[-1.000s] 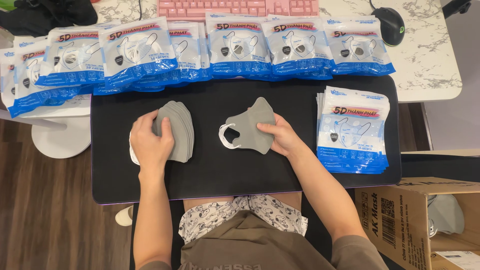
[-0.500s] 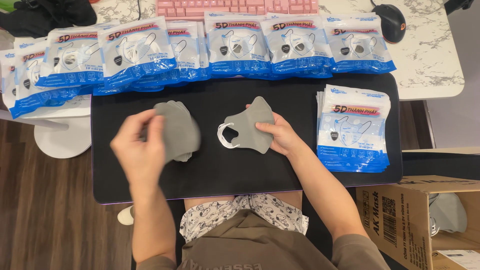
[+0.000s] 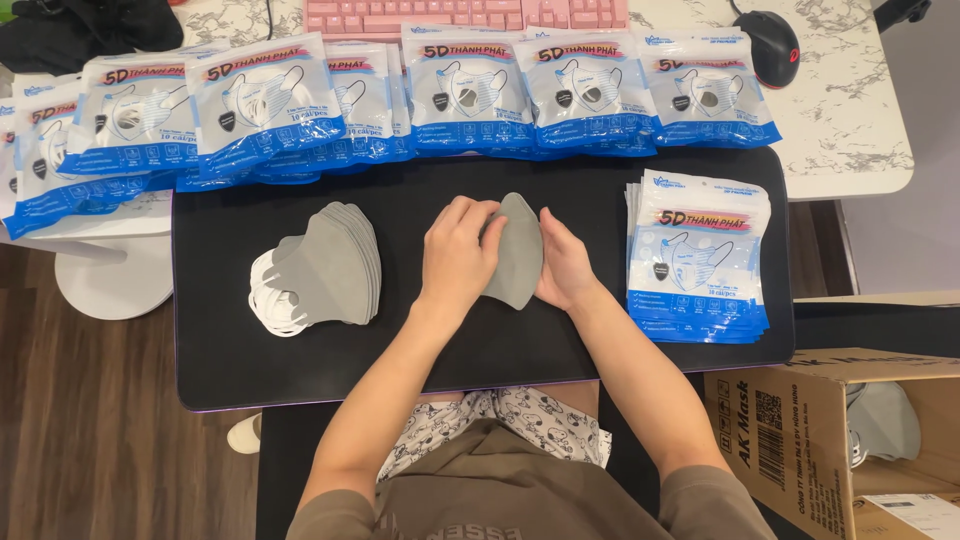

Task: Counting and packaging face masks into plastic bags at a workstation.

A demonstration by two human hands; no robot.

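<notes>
A single grey face mask point(image 3: 516, 250) lies on the black mat point(image 3: 590, 350), and both hands are on it. My left hand point(image 3: 455, 255) presses on its left side, covering the ear loops. My right hand point(image 3: 565, 262) holds its right edge. To the left, a stack of several grey masks point(image 3: 335, 262) with white ear loops point(image 3: 272, 300) rests on the mat, untouched.
A stack of flat blue-and-white mask packets point(image 3: 700, 255) sits at the mat's right end. Filled packets point(image 3: 480, 90) line the back edge. Behind them are a pink keyboard point(image 3: 465, 14) and a black mouse point(image 3: 772, 45). An open cardboard box point(image 3: 850, 430) stands at lower right.
My left hand left the mask stack and moved right onto the single mask. That mask now lies with its loops hidden, held between both hands.
</notes>
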